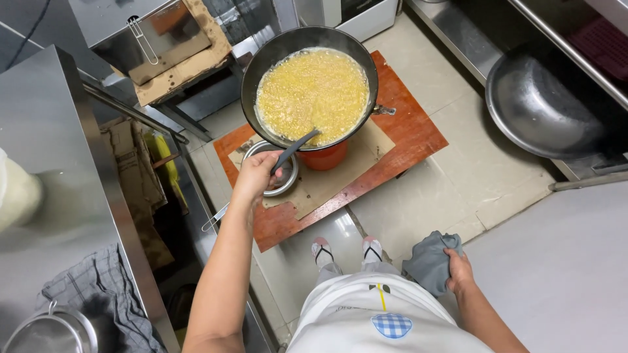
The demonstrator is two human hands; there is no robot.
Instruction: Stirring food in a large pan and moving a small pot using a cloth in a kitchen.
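Head view: your left hand (pixel 255 175) is gripping the ladle (pixel 296 148) reaching the bubbling wok (pixel 309 88); your right hand (pixel 458 269) is clutching a grey cloth (pixel 428 261), kept aside.

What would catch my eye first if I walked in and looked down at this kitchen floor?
Most likely the big black wok full of bubbling yellow liquid, set low on a red stand over a wooden board on the floor. The left hand holds a dark utensil handle dipped into its near edge, while the right hand grips a grey cloth by the person's side. A large steel bowl sits at upper right.
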